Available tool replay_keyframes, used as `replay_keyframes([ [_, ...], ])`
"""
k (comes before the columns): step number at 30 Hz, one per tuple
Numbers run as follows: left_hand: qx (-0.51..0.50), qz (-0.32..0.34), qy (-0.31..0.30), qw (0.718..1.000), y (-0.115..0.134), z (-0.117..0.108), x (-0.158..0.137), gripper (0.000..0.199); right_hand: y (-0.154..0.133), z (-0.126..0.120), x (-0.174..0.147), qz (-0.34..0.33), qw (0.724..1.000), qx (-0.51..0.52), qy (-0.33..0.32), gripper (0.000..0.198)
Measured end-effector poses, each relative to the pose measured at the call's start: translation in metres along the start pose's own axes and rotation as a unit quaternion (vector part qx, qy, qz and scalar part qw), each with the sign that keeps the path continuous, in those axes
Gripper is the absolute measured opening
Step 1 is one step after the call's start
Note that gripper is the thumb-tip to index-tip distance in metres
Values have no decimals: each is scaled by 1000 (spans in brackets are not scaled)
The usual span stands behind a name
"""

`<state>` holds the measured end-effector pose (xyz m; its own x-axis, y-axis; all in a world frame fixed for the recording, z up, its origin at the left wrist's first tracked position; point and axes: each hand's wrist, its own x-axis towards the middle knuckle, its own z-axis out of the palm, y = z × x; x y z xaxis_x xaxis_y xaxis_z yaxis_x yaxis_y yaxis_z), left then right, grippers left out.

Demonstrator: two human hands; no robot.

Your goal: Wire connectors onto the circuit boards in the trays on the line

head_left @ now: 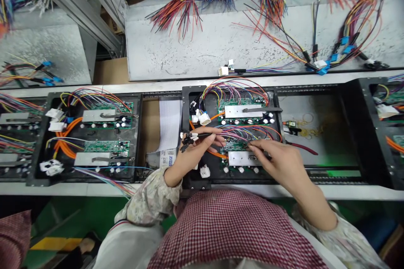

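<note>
My left hand (202, 145) is closed around a wire harness (235, 134), whose black and white connectors (189, 138) stick out to the left of the fingers. The harness's thin coloured wires run right, over the lower green circuit board (224, 148). At that board's upper edge my right hand (280, 159) pinches with thumb and forefinger at the end of a thin wire; the exact contact is too small to see. A silver heat sink (238, 158) lies just below the fingertips. Above is a second circuit board (221, 104) with its wires in place, in the same black tray (186, 176).
Another black tray (91, 134) with two wired boards sits to the left. Bundles of coloured wires (181, 6) hang over a grey metal shelf (176, 50) behind. A white connector (205, 171) lies below my left hand. A dark red tube (303, 148) lies to the right.
</note>
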<state>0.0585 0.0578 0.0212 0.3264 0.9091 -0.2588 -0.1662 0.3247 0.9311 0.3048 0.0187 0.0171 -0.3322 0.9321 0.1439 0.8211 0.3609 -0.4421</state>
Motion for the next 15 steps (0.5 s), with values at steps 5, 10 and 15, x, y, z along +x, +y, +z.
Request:
replay_keyframes([
  [5,7,-1,8,1000,2,1,0,23,0,0,2,-7,1000,1,0,19],
  [10,8,4,9,1000,1,0,1,23,0,-1,2,-7,1000,-9,-7,20],
  [15,12,7,5,1000,0,0,1,22,0,0,0,5,1000,-4,-1,21],
])
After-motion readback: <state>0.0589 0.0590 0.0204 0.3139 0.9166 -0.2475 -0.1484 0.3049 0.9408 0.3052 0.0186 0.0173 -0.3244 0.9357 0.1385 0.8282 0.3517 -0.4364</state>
